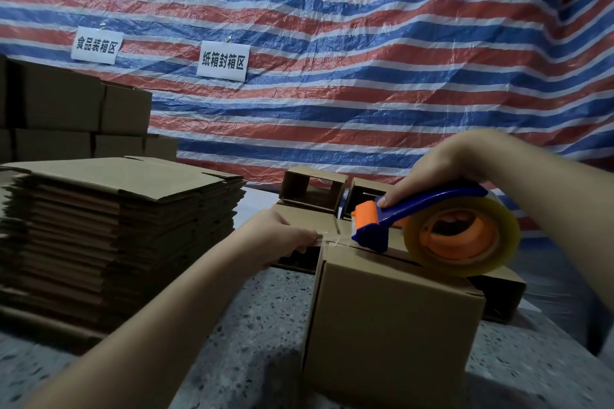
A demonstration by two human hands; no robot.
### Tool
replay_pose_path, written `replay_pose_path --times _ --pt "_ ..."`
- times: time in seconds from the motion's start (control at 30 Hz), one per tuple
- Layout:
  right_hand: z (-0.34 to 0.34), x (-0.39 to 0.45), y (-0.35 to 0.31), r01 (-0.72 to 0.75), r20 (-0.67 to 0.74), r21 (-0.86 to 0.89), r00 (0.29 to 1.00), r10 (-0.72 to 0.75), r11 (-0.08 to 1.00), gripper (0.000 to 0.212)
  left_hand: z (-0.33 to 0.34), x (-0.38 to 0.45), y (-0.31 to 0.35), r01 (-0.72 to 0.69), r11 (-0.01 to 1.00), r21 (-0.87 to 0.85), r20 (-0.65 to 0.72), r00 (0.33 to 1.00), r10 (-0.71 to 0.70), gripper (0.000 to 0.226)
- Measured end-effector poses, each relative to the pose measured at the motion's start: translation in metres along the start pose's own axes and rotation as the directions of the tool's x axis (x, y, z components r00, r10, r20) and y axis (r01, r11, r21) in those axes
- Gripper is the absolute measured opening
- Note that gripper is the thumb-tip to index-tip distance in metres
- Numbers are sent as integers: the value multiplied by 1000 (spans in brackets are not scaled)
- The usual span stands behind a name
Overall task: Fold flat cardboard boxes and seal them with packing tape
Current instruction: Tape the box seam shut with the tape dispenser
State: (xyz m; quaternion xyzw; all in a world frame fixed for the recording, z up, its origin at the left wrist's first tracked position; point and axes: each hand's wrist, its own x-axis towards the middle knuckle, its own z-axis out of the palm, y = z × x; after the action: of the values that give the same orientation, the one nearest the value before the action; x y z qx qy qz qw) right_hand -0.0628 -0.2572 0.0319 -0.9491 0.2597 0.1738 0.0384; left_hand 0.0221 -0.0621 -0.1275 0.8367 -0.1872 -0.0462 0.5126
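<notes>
I am watching the right hand curling its fingers round the blue handle of the blue-and-orange tape dispenser with its clear tape roll, which is resting on top of the brown folded cardboard box on the speckled stone floor. The left hand is pinching the tape's end at the box's far top edge. A stack of flat brown cardboard blanks is sitting to the left.

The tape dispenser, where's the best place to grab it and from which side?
Grip the tape dispenser by its blue handle arching over the roll, coming from above, as the right hand does; that keeps fingers off the toothed orange front end.
</notes>
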Motion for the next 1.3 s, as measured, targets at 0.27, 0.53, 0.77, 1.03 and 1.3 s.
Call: replay_pose_path --times 0.27,0.53,0.77,1.03,1.3 --pt "3 5 -4 -12 -25 -8 1000 12 1000 63 17 -5 -21 119 978 -170 167 982 -90 44" --pt "3 4 -6 -8 -9 6 1000 8 1000 61 26 -9 -32 214 912 -349 366 927 -78 55" --pt "1 5 -5 -21 16 15 1000 21 1000 63 32 -3 -43 286 871 -399 505 861 -51 60" --pt "1 3 -3 -14 27 16 1000 14 1000 66 44 -4 -56 356 852 -384 576 813 -80 64" --pt "0 2 -1 7 12 31 1000 -7 999 59 35 0 -7 58 903 -425 86 996 -24 58"
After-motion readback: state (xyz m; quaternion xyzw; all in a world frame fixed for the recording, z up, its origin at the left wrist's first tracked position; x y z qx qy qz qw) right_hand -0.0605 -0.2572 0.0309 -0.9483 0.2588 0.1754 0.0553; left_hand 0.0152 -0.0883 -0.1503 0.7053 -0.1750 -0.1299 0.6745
